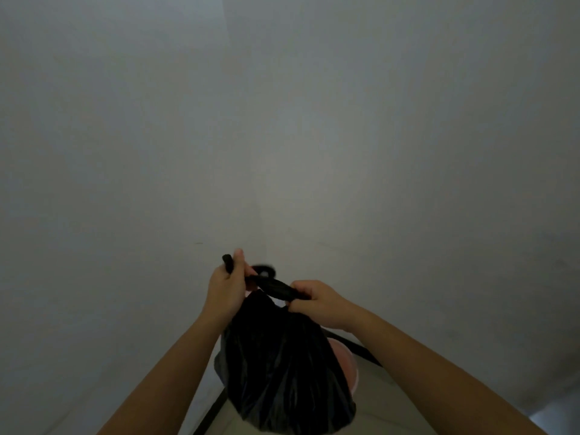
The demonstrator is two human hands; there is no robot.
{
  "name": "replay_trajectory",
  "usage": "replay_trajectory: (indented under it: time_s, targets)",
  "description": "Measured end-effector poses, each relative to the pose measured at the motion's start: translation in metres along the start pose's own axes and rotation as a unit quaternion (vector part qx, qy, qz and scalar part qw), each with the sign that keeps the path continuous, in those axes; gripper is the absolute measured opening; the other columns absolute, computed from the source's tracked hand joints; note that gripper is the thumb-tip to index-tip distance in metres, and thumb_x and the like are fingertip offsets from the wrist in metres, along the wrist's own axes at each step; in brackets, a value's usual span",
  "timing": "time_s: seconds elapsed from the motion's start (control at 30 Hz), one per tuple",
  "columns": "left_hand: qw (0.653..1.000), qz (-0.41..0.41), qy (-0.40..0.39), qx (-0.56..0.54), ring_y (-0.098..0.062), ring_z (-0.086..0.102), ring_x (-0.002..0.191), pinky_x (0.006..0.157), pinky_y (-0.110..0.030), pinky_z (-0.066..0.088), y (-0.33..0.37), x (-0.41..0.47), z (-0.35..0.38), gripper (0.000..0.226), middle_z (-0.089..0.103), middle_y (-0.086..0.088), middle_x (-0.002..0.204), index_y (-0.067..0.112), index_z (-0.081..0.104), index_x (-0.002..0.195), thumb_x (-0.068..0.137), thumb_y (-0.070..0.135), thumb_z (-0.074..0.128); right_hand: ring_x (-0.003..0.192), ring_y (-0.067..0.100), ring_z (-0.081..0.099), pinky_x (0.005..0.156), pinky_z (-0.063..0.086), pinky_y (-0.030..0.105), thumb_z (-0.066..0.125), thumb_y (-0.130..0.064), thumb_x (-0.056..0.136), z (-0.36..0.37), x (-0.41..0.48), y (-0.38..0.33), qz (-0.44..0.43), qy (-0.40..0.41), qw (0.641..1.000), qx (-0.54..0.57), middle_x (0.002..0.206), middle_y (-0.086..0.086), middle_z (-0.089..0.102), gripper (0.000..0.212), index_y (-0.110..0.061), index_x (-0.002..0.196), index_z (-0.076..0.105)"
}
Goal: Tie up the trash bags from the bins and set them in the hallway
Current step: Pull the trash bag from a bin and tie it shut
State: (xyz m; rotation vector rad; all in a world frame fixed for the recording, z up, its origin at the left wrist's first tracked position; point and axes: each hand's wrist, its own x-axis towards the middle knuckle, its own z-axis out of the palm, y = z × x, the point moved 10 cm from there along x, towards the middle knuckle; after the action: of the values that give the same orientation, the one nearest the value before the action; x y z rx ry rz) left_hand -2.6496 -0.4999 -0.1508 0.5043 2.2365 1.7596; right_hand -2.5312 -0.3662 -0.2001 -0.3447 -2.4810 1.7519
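Black, glossy plastic makes up the trash bag [282,365], which hangs low in the middle of the view with its neck gathered into twisted strands between two bare hands. One strand end pokes up out of the left hand [227,288], clenched around it, while the right hand [317,301] pinches the other twisted strand just above the bag's bulging body (a small loop shows between them). Behind the bag a pink bin [346,362] peeks out on its right, standing on a pale floor [405,400] edged by a dark baseboard [210,412], with plain grey-white walls [282,120] meeting in a corner and filling the dim room beyond.
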Motion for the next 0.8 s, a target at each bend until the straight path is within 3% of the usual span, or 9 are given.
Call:
replay_trajectory:
  time_s: [0.07,0.13,0.2,0.33,0.4,0.53,0.6,0.7,0.8]
  targets:
    - [0.983,-0.045,-0.014,-0.179,-0.027,0.069,0.076,0.079,-0.040,0.052,-0.006,-0.002,0.008,0.052,0.068,-0.011,0.077,0.010,0.048,0.066,0.103,0.046,0.039,0.070,0.010,0.059,0.069,0.045,0.026,0.064,-0.025,0.075,0.009,-0.004,0.000,0.021,-0.040,0.998,0.045,0.075,-0.005,0.060,0.009,-0.021,0.083,0.064]
    - [0.936,-0.091,-0.057,-0.334,-0.028,0.060,0.069,0.076,-0.040,0.050,-0.008,-0.007,0.021,0.052,0.059,-0.011,0.070,0.013,0.041,0.064,0.103,0.047,0.037,0.081,0.012,0.064,0.076,0.048,0.026,0.067,-0.028,0.077,0.015,-0.009,0.003,0.048,-0.079,0.992,0.090,0.084,-0.002,0.066,0.022,-0.014,0.094,0.067]
    - [0.900,-0.122,-0.095,-0.407,-0.027,0.051,0.061,0.071,-0.038,0.047,-0.006,-0.014,0.029,0.054,0.050,-0.010,0.064,0.014,0.035,0.062,0.102,0.051,0.034,0.091,0.016,0.063,0.084,0.048,0.029,0.061,-0.042,0.087,0.022,-0.015,0.003,0.070,-0.111,0.981,0.141,0.095,0.004,0.066,0.036,-0.011,0.104,0.067]
    - [0.905,-0.126,-0.135,-0.384,-0.027,0.048,0.059,0.067,-0.038,0.043,0.001,-0.021,0.036,0.055,0.045,-0.011,0.063,0.014,0.030,0.061,0.101,0.053,0.035,0.087,0.019,0.064,0.077,0.051,0.025,0.018,-0.074,0.093,0.010,-0.015,0.001,0.122,-0.047,0.983,0.130,0.095,0.007,0.066,0.072,-0.022,0.110,0.065]
    - [0.910,-0.121,-0.156,-0.366,-0.026,0.048,0.057,0.065,-0.038,0.043,0.005,-0.024,0.041,0.056,0.045,-0.011,0.062,0.015,0.030,0.060,0.100,0.053,0.035,0.087,0.019,0.066,0.077,0.053,0.028,0.025,-0.069,0.095,-0.004,-0.011,-0.010,0.089,0.017,0.988,0.125,0.102,0.010,0.068,0.061,-0.027,0.117,0.064]
    - [0.921,-0.097,-0.181,-0.330,-0.026,0.048,0.057,0.064,-0.038,0.043,0.014,-0.027,0.048,0.056,0.048,-0.012,0.065,0.014,0.032,0.061,0.101,0.053,0.033,0.075,0.011,0.066,0.069,0.051,0.027,0.045,-0.040,0.103,-0.026,-0.006,-0.029,-0.003,0.076,0.996,0.046,0.084,0.001,0.069,0.036,-0.013,0.116,0.066]
    - [0.941,-0.058,-0.180,-0.280,-0.028,0.056,0.067,0.072,-0.039,0.047,0.022,-0.027,0.045,0.056,0.059,-0.015,0.075,0.014,0.035,0.062,0.100,0.055,0.033,0.068,0.008,0.063,0.060,0.046,0.019,0.044,-0.040,0.103,-0.037,-0.007,-0.034,-0.022,0.104,0.994,0.010,0.078,0.000,0.069,0.040,-0.008,0.108,0.068]
    - [0.969,0.004,-0.134,-0.206,-0.020,0.066,0.101,0.092,-0.036,0.047,0.034,-0.027,0.033,0.059,0.073,-0.009,0.108,0.013,0.040,0.061,0.100,0.056,0.027,0.056,0.003,0.055,0.058,0.040,0.015,0.041,-0.042,0.104,-0.054,-0.009,-0.037,-0.028,0.141,0.989,-0.027,0.067,-0.001,0.065,0.050,-0.003,0.087,0.067]
    - [0.960,-0.017,-0.075,-0.268,-0.022,0.069,0.092,0.084,-0.036,0.051,0.031,-0.021,0.009,0.057,0.075,-0.008,0.099,0.015,0.033,0.061,0.102,0.054,0.025,0.057,0.007,0.054,0.063,0.041,0.021,0.040,-0.044,0.103,-0.077,-0.013,-0.028,-0.003,0.155,0.984,-0.092,0.060,-0.002,0.062,0.054,-0.010,0.067,0.060]
